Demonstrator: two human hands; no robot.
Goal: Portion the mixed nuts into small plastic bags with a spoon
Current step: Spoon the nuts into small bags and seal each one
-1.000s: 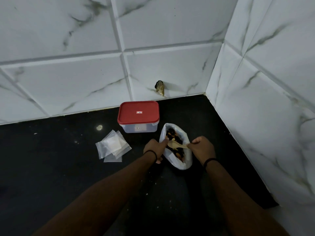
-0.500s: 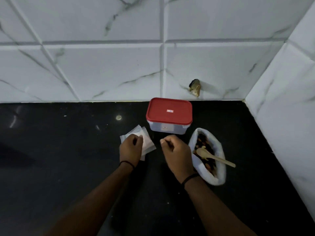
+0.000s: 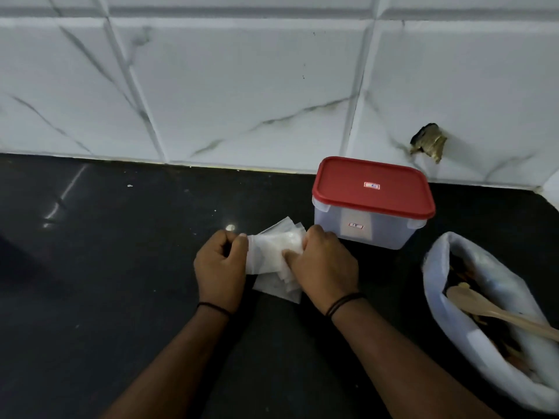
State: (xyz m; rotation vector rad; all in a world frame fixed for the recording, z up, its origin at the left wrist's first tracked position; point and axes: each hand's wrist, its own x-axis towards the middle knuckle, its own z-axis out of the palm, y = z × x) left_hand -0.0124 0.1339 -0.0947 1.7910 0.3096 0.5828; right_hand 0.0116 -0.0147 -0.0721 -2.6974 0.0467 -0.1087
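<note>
Both hands were on the small plastic bags [image 3: 273, 255] mid-desk: left hand [image 3: 220, 264] pinched 1 bag's edge, right hand [image 3: 322, 264] gripped the stack. Probably separating 1 bag; next up, opening it, then grabbing the spoon [image 3: 496, 313] from the mixed nuts [image 3: 511, 346] sack at the desk's right edge.

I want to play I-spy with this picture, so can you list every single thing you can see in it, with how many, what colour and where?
small plastic bags: a small pile, number unclear, clear whitish, on the counter between the hands
container: one, clear, with a red lid, by the wall behind the small bags
big bag of mixed nuts: one, white, open, at the right edge
wooden spoon: one, pale brown, lying in the nut bag
counter: one, black
wall tiles: white marbled, behind; a rough hole at the right
left hand: grips the small bags' left edge
right hand: fingers on the small bags' right side
</note>
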